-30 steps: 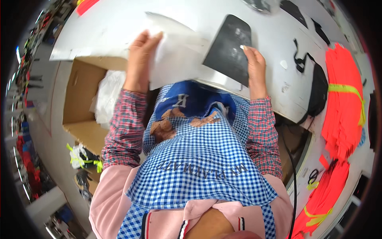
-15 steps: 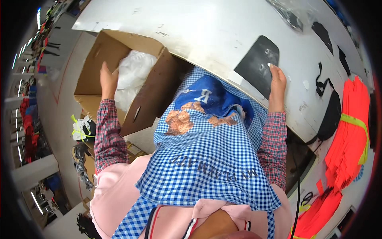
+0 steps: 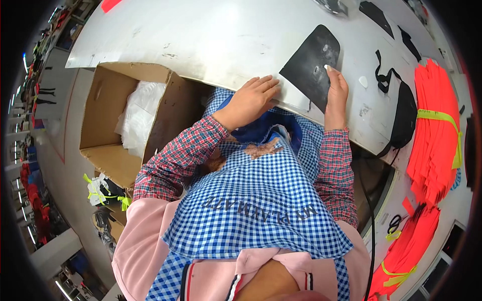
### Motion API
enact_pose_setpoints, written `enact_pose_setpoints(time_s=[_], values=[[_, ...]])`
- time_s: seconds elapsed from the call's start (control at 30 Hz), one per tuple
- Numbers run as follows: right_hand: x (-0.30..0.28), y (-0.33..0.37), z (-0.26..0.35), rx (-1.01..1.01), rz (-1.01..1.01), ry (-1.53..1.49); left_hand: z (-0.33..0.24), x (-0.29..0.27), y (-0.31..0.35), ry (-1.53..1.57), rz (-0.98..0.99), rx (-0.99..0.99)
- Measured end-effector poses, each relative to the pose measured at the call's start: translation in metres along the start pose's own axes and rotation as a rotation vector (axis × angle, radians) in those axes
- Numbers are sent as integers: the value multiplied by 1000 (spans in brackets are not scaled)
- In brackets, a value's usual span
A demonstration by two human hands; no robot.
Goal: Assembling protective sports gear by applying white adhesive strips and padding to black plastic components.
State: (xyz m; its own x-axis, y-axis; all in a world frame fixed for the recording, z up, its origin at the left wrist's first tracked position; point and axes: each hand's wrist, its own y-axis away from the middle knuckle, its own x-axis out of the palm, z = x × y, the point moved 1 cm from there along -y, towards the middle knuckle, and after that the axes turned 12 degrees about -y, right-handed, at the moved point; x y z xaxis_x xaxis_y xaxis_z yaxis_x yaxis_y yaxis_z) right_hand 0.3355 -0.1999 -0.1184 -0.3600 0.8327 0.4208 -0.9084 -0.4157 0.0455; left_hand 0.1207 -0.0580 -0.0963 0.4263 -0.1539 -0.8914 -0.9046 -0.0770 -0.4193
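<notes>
A flat black panel (image 3: 314, 60) with rounded corners and whitish smudges is in my right hand (image 3: 337, 98), pinched at its right edge between thumb and fingers. The panel is tilted a little off the white table (image 3: 211, 47). My left hand (image 3: 249, 103) lies over the table's near edge, palm down, its fingers stretched out and nothing seen in it. Its fingertips come close to the panel's left corner, apart from it. To the left, a cardboard box (image 3: 163, 108) holds clear plastic bags (image 3: 140, 118).
A black strapped pouch (image 3: 404, 113) lies right of the panel. Bundles of bright red-orange fabric (image 3: 434, 135) tied with yellow strips are at the far right, with scissors (image 3: 395, 223) nearby. Black pieces (image 3: 376, 17) lie at the back. A dark cable (image 3: 372, 226) hangs beside my right arm.
My left hand has come out of the cardboard box and moved right to the table edge. My right hand still holds the black panel, now tilted more. The whole view has shifted.
</notes>
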Motion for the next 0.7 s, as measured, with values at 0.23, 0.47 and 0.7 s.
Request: enact_pose_setpoints(time_s=[0.23, 0.47, 0.7], values=[[-5, 3, -12, 52, 7, -43, 14, 7, -9, 136, 121, -17], [-9, -2, -11, 31, -4, -56, 22, 6, -12, 259, 155, -68], [-3, 5, -4, 62, -20, -44, 30, 6, -15, 167, 122, 13]])
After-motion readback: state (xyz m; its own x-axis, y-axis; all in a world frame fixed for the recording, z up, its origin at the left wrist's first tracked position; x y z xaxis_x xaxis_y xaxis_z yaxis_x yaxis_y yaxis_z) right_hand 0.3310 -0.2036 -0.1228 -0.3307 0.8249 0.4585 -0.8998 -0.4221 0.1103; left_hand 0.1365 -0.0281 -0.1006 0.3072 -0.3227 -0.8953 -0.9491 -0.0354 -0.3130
